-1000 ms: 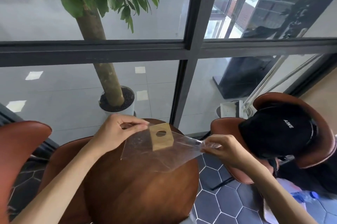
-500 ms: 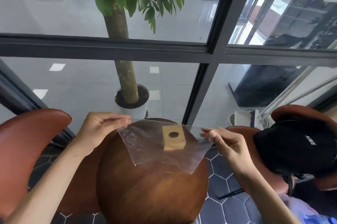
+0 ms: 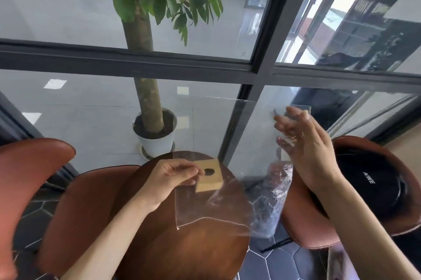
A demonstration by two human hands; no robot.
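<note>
A clear plastic bag (image 3: 211, 209) with a tan cardboard header (image 3: 210, 176) that has a round hole hangs over a round wooden table (image 3: 182, 248). My left hand (image 3: 173, 177) pinches the header at its left edge, just above the table. My right hand (image 3: 305, 143) is raised higher at the right with its fingers stretched out against the bag's film, which spreads up and across between both hands. The right fingers look blurred, and the film covers part of them.
Brown leather chairs stand at the left (image 3: 29, 172), behind the table (image 3: 86, 200) and at the right (image 3: 303, 222). A black cap (image 3: 373, 186) lies on the right chair. Behind the dark-framed window (image 3: 257, 70) stands a potted tree (image 3: 157, 140).
My left hand shifted from the bag's left edge to the cardboard header. My right hand let go of the right edge, rose and opened against the film. The bag now spreads much wider.
</note>
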